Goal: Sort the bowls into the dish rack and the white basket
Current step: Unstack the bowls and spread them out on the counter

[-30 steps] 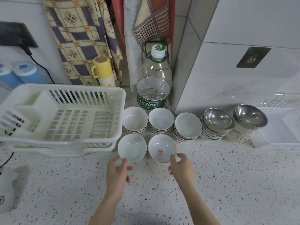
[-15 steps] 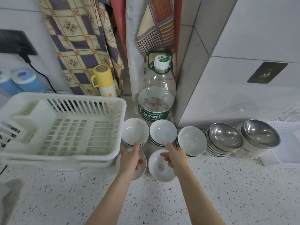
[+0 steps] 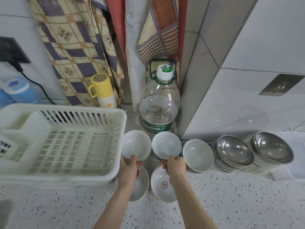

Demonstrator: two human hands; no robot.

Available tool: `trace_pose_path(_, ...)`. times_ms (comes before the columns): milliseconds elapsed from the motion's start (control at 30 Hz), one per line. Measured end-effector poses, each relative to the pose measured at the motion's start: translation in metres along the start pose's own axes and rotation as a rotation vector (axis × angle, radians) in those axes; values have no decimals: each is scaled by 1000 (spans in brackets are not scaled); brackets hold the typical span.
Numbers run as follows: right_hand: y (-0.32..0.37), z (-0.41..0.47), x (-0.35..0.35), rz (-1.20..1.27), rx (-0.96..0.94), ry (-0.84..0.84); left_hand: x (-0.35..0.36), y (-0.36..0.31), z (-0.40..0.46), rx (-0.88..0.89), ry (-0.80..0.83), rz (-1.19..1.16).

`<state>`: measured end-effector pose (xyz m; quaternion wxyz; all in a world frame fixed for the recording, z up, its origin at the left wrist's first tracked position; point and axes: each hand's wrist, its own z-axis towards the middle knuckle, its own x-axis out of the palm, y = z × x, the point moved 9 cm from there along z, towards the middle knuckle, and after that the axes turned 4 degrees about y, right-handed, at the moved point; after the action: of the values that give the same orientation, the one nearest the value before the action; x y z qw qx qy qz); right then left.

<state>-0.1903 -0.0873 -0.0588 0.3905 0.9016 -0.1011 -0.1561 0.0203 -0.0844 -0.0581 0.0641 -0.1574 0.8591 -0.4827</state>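
Observation:
Three short stacks of white ceramic bowls stand in a row on the counter: left stack (image 3: 136,144), middle stack (image 3: 165,144), right stack (image 3: 198,154). My left hand (image 3: 127,169) grips the near rim of the left stack's top bowl, thumb inside. My right hand (image 3: 175,166) grips the near rim of the middle stack's top bowl the same way. Two single white bowls lie nearer me, one plain (image 3: 141,182) and one with a red mark (image 3: 162,184). Two stacks of steel bowls (image 3: 234,150) (image 3: 272,147) stand to the right. The white basket (image 3: 66,141) is at left.
A large water bottle (image 3: 159,104) stands behind the bowls against the tiled corner. A yellow flask (image 3: 103,90) and hanging cloths are behind the basket. A white tray with a wire rack (image 3: 295,154) sits at the far right edge. Speckled counter (image 3: 239,204) spreads in front.
Both hands moved forward from the two near bowls to the back stacks and took hold of the top bowls' rims. The camera moved closer.

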Motion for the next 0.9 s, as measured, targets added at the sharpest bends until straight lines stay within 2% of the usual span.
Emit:
trace_pose_path(267,5,-4,3,46,-4,-43,-1,-4,4,0,-4,16)
trace_pose_path(567,7,-19,9,139,-57,-131,2,-5,-6,11,-32,-99)
trace_pose_path(900,10,-38,2,184,-71,-80,1,0,-9,-9,8,-180)
